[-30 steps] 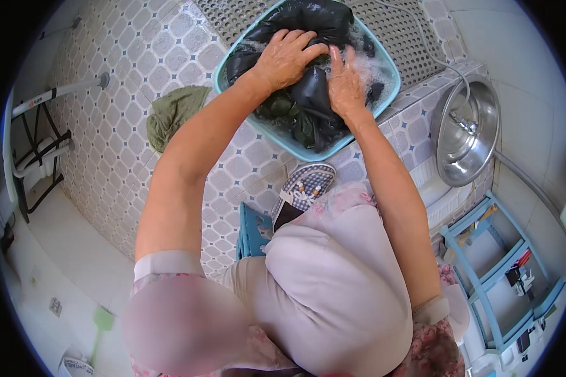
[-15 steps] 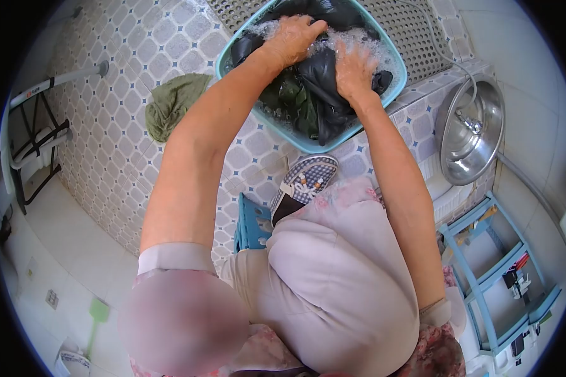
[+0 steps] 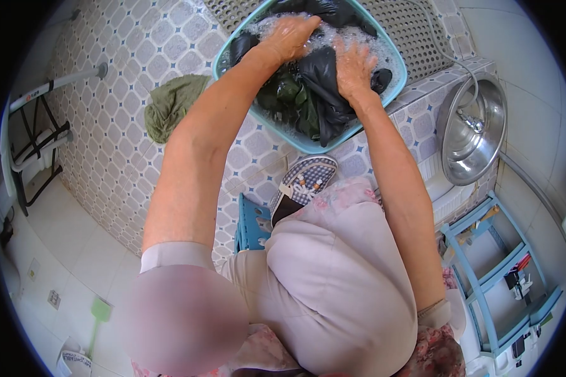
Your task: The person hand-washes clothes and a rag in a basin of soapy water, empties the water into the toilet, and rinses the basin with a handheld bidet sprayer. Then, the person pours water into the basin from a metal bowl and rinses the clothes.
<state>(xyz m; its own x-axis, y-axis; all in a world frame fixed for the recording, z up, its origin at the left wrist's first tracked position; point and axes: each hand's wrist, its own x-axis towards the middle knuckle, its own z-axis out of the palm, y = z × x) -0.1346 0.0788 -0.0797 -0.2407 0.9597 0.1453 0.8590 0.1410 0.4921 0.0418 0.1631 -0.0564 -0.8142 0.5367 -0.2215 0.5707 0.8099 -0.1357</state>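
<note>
A light-blue basin (image 3: 393,103) holds sudsy water and wet laundry. Black cloth (image 3: 324,78) lies through the middle, with dark green cloth (image 3: 289,97) on its left. Foam partly covers my left hand (image 3: 294,36), which presses into the laundry in the basin's upper part; most of its fingertips are hidden. Just to its right, my right hand (image 3: 353,68) rests on the black cloth with its fingers apart and suds around them. The two hands do not touch.
An olive cloth (image 3: 170,107) lies on the tiled floor left of the basin. A metal sink (image 3: 475,135) and a blue rack (image 3: 478,283) are at the right. Below the basin are my checked shoe (image 3: 305,179) and a blue stool (image 3: 253,223). A folding frame (image 3: 38,97) stands left.
Both hands have moved slightly apart. My left hand has gone up and deeper into the foam. The black cloth between them has shifted and spread, and more foam shows.
</note>
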